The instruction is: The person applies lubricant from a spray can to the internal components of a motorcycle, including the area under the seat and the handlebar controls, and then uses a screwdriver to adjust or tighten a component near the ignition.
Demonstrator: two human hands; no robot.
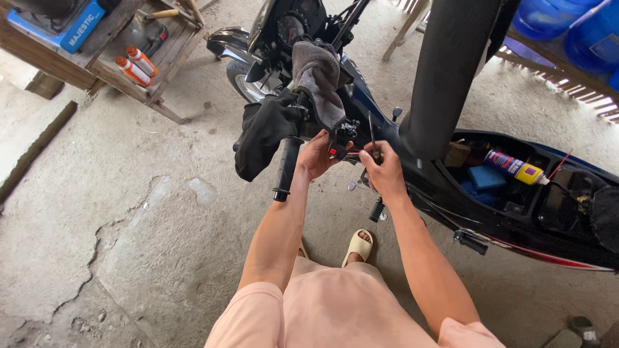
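Cracked concrete floor is seen beneath a dark motorcycle, where the handlebar switch housing is clasped by the left hand while a thin screwdriver is pinched in the closed grip of the right hand, and a slipping tip could likely scar the housing.

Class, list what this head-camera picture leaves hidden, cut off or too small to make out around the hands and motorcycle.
- Handlebar switch housing: partly covered by the left hand.
- Thin tool in the right hand: tip too small.
- Motorcycle rear: cut by the right edge.
- Dashboard: behind the grey cloth.
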